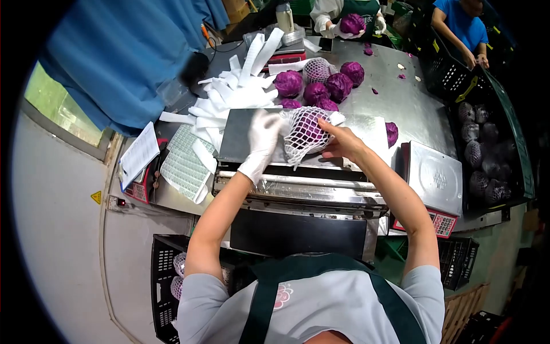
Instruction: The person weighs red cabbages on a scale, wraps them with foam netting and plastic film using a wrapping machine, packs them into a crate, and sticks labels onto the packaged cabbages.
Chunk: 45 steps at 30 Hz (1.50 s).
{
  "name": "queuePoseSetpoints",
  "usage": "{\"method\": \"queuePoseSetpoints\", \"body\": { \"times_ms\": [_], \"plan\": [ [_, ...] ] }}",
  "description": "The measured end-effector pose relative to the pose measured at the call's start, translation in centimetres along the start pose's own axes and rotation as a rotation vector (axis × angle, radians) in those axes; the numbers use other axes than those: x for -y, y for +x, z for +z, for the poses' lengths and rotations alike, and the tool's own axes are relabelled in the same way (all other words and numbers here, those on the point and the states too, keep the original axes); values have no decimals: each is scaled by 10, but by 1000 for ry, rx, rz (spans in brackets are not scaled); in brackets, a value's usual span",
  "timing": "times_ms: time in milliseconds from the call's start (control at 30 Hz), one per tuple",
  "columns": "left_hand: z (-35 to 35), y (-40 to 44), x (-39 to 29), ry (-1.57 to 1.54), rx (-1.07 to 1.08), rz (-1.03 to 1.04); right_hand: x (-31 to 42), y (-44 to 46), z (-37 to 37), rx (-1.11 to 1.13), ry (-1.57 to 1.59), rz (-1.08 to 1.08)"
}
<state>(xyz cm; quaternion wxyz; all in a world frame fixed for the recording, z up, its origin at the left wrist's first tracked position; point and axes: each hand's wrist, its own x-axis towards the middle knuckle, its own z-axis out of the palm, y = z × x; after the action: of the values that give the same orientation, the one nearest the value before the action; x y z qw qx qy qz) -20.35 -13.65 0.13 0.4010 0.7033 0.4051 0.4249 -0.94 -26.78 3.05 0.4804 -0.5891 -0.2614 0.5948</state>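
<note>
A red cabbage (312, 127) in a white foam net sits at the wrapping machine's dark top plate (236, 136), the loose end of the net hanging toward me. My right hand (342, 142), bare, grips its right side with thumb and fingers. My left hand (265, 133) wears a white glove and is just left of the net. Its fingers are curled but smeared by motion, so what they hold, if anything, is unclear. Clear film (366, 123) lies on the plate's right part. Behind it are several bare red cabbages (339, 87) and one netted cabbage (318, 70).
White foam nets (229, 97) are heaped at the left, near a label sheet (186, 160) and a clipboard (139, 156). A scale (435, 178) stands at the right, beside a black crate (511, 143) of wrapped cabbages. Across the table, a co-worker's gloved hands hold a cabbage (352, 24).
</note>
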Motion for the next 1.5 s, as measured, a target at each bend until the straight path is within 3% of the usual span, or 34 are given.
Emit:
{"method": "queuePoseSetpoints", "body": {
  "times_ms": [33, 67, 100, 133, 200, 233, 300, 333, 367, 400, 467, 533, 567, 600, 667, 700, 733, 867, 933, 1000, 1033, 1067, 1100, 1133, 1200, 1267, 1300, 1367, 1400, 1467, 1500],
  "plan": [
    [-17, -4, -41, -35, -117, 194, -4, 2, -4, -43, -13, 8],
    [-28, 5, -33, 213, -286, 321, -8, 3, -6, -87, -24, 13],
    [-40, 15, -22, 121, -328, 243, -4, -7, -5, -136, -26, 3],
    [-53, 26, -8, -383, -175, 12, 1, -19, -5, -169, -80, -27],
    [-67, 18, -8, -204, -136, 72, -7, -28, -16, -337, -311, -181],
    [-71, 6, -21, -208, -137, 76, 3, -48, -19, -280, -498, -178],
    [-85, -33, -57, 81, 119, 174, -14, -56, -36, -244, -990, -613],
    [-88, -46, -62, 228, 213, 443, -13, -72, -36, -163, -1190, -773],
    [-91, -56, -67, 282, 421, 564, -14, -87, -36, -100, -1438, -1016],
    [-95, -62, -63, 384, 656, 763, -13, -95, -36, 91, -1744, -1030],
    [-88, -73, -61, 897, 945, 1081, -21, -110, -25, 208, -1840, -1228],
    [-76, -79, -37, 1052, 888, 1265, -41, -104, -27, 385, -1817, -1333],
    [-70, -78, -33, 1016, 828, 1260, -42, -103, -27, 379, -1866, -1331],
    [-65, -78, -20, 977, 812, 983, -40, -101, -28, 371, -1915, -1328],
    [-70, -71, -27, 1039, 879, 1130, -41, -102, -37, 350, -1728, -1231],
    [-73, -75, -9, 786, 834, 829, -50, -105, -43, 279, -1608, -1169],
    [-79, -80, -23, 621, 819, 739, -58, -111, -46, 211, -1489, -1107],
    [-117, -97, -51, -42, 1031, -230, -41, -185, -31, 153, -970, -528],
    [-134, -97, -85, -161, 1082, -78, -4, -228, -19, 206, -767, -390],
    [-142, -79, -118, -286, 924, 187, 20, -246, -22, 155, -501, -606],
    [-140, -69, -138, -361, 807, 182, 40, -249, -26, 121, -343, -616],
    [-131, -58, -151, -434, 685, 179, 50, -232, -29, 30, -307, -810],
    [-117, -42, -147, -307, 699, 261, 59, -202, -33, -95, -292, -919],
    [-100, -26, -138, -179, 712, 345, 72, -177, -31, -216, -326, -866],
    [-55, 2, -96, 457, 600, 771, 63, -100, -54, -127, -502, -962],
    [-28, 5, -68, 818, 615, 785, 38, -57, -51, -259, -1016, -631],
    [-16, 5, -55, 725, 651, 678, 13, -29, -53, -184, -1077, -603],
    [-5, 5, -50, 508, 736, 446, -8, -23, -27, -4, -929, -581],
    [-4, 5, -50, 413, 754, 379, -16, -20, -17, -141, -957, -676],
    [-6, 0, -54, 234, 764, 204, -16, -10, -16, -135, -846, -697],
    [-5, 4, -45, 298, 706, 282, -16, -8, -16, -150, -840, -733]
  ]
}}
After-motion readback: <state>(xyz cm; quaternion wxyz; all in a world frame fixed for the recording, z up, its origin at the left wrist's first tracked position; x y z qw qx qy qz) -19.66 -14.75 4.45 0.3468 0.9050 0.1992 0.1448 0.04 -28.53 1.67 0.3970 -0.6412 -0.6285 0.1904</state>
